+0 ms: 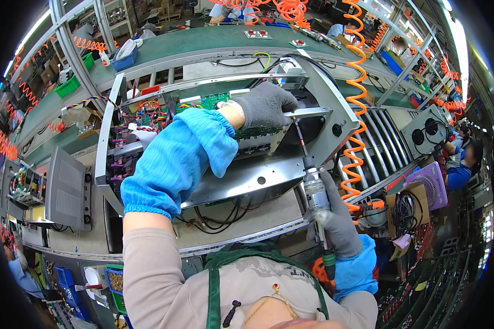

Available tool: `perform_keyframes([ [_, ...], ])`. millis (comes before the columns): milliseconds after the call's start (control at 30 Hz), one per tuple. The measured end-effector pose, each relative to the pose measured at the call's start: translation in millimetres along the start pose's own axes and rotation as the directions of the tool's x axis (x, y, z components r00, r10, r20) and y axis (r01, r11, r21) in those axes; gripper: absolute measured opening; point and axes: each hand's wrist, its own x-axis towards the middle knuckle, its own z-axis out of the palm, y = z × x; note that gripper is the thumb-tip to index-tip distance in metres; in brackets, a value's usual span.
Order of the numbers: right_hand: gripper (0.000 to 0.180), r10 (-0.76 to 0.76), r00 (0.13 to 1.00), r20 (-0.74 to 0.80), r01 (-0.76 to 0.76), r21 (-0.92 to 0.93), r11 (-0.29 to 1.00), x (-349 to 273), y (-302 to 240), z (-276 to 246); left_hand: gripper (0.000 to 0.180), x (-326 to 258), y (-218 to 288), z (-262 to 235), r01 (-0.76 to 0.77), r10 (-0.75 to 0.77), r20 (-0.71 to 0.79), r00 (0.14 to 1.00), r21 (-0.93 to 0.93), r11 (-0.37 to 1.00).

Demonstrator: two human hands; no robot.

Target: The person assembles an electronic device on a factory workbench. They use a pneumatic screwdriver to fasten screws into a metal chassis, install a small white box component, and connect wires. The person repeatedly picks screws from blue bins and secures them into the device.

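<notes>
A large open metal chassis [247, 178] lies across the bench in front of me, with green circuit boards [208, 102] and bundled wires inside. My left hand [266, 104], in a grey glove, reaches over it. Its fingers curl at the left end of a flat metal bar [310, 112] near the chassis's right end; the glove hides part of the grip. My right hand [339, 222], also gloved, is wrapped round an air screwdriver [315, 189]. The tool points up and away, and its long bit meets the bar beside my left fingers.
An orange coiled air hose [354, 104] hangs just right of the chassis. A roller conveyor [381, 137] lies beyond it. Another grey unit [68, 186] stands at left. Black cables [219, 219] dangle below the chassis's near side. A green-topped bench [192, 46] runs behind; other people work farther off.
</notes>
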Motion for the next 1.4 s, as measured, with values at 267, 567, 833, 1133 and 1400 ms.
perform_keyframes([
  [267,0.09,0.095,0.995,0.021,-0.097,0.177,0.979,-3,-11,3,0.031,2,1,0,0.022,-0.022,0.015,1.0,0.001,1.0],
  [567,0.088,0.051,0.993,0.111,-0.09,0.379,0.921,-1,-5,1,0.028,1,-1,2,-0.01,0.01,-0.031,0.999,-0.004,1.0],
  [833,0.073,-0.01,0.992,0.129,-0.057,0.508,0.859,-5,4,4,0.044,-10,35,19,-0.108,0.141,-0.096,0.985,0.29,0.951],
  [1133,0.075,0.04,0.991,0.129,-0.102,0.528,0.843,-5,35,-3,0.036,-51,88,77,-0.515,0.493,0.154,0.856,0.181,0.838],
  [1400,0.047,0.111,0.829,0.548,-0.504,0.647,0.572,-34,102,-40,0.044,-45,87,81,-0.526,0.512,0.13,0.849,0.116,0.843],
])
